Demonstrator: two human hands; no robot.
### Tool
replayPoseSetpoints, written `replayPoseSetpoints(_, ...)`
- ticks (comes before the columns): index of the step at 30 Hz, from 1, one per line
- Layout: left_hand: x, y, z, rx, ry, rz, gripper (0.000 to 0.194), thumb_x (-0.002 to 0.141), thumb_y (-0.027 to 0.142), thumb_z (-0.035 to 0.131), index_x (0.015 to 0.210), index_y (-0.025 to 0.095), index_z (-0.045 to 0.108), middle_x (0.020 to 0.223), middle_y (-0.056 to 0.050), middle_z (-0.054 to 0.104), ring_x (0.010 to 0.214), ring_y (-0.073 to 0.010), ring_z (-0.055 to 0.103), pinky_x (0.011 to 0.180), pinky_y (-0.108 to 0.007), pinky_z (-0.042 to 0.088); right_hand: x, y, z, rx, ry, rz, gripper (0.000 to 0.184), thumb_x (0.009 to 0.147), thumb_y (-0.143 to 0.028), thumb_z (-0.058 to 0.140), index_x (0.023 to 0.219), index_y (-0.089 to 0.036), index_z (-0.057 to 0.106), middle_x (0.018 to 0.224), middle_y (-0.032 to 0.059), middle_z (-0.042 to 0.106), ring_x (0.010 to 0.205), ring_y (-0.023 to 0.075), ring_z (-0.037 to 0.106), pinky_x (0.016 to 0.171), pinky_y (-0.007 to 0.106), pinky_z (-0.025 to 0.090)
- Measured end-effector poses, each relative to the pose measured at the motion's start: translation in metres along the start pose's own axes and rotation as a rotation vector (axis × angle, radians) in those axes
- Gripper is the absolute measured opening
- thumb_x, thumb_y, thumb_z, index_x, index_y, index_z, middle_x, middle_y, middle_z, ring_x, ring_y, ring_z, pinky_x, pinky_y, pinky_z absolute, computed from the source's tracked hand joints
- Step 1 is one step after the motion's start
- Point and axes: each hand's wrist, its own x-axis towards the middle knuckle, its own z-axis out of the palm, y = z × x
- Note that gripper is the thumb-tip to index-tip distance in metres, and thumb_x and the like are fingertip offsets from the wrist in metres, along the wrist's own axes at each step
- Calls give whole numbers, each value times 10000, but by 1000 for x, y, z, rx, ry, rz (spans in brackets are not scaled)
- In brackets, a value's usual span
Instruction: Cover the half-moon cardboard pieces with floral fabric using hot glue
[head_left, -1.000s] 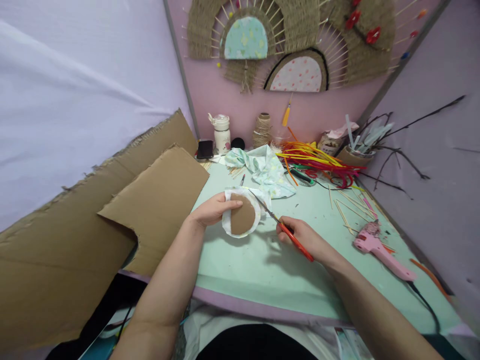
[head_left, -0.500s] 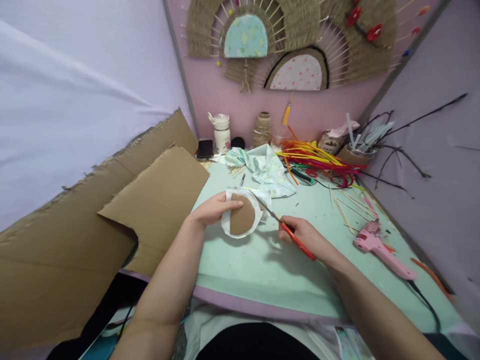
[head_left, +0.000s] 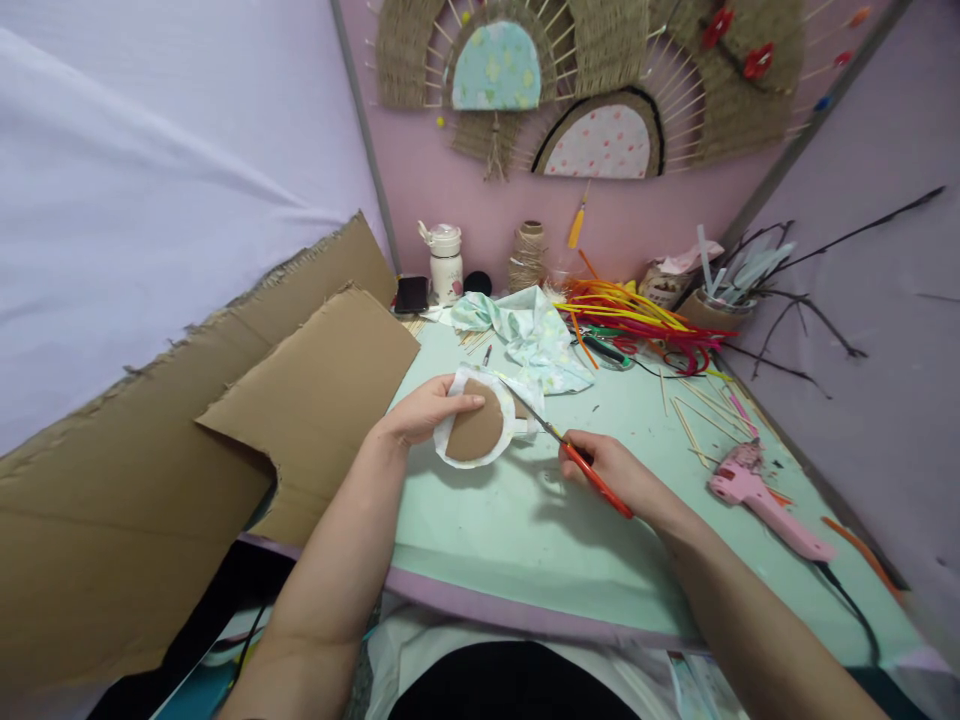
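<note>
1. Nearest me, my right hand (head_left: 609,468) is closed round the red handles of the scissors (head_left: 576,459), over the mint table (head_left: 480,530). I should work the handles in short, easy strokes, so that the curve doesn't come out in flat facets.
2. A little farther off and apart from it, my left hand (head_left: 429,410) pinches the cardboard piece (head_left: 478,430) and its cloth (head_left: 508,412), thumb on top; the fingers beneath are hidden. They are out in front of me, seemingly just above the table. This hand ought to do the steering, turning the work into the blades, with the thumb well clear of the cutting line.
3. The cardboard is roughly a half-round. Its straight side faces left, its curve right towards the scissors; its long axis follows the straight side, running away from me and leaning right at the far end.
4. The blades cross the cloth at the far right, tips pointing away from me and leftward; I can't tell how far they're parted. An even margin outside the cardboard is what I'd judge by here.
5. Beyond lies a crumpled cloth (head_left: 536,335), close enough to the tips to be worth watching.
</note>
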Motion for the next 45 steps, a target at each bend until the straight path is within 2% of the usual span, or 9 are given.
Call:
replayPoseSetpoints(11,-3,1,4,52,-51,-20,336,683,349,759,938,151,666,923,-68,720,814,-197,658,703,-287,497,1,7,3,-67,-39,-35,138,681,-320,557,703,-208,479,610,-47,525,561,123,426,527,234,334)
replayPoseSetpoints(19,-4,1,3,52,-62,-24,302,692,335,753,927,168,664,918,-52,722,811,-190,658,721,-289,498,2,10,2,-19,-29,2,223,684,-364,604,649,-208,448,571,-64,478,531,107,385,490,222,293)
replayPoseSetpoints(25,-4,2,2,74,-55,-24,347,686,358,748,962,165,663,950,-68,719,838,-209,657,747,-311,493,2,11,0,16,-17,20,233,667,-381,626,628,-197,489,553,-54,491,526,106,383,476,222,283)
replayPoseSetpoints(31,-4,1,1,85,-85,-15,361,724,389,714,1006,170,659,976,-73,714,856,-205,652,746,-300,487,0,8,-2,-18,-19,18,226,670,-381,613,619,-201,485,558,-52,485,528,111,392,486,226,286)
replayPoseSetpoints(37,-5,2,2,93,-112,-28,299,730,374,713,949,177,666,954,-52,719,846,-200,655,748,-299,486,1,10,-1,-100,-9,-14,231,681,-355,606,642,-214,428,576,-63,447,533,109,380,481,221,275)
replayPoseSetpoints(45,-6,2,4,142,-172,-30,320,740,380,704,992,188,658,980,-48,718,870,-201,657,754,-296,490,1,11,1,-150,-17,-30,222,677,-332,604,675,-222,411,613,-58,496,549,116,396,493,225,285)
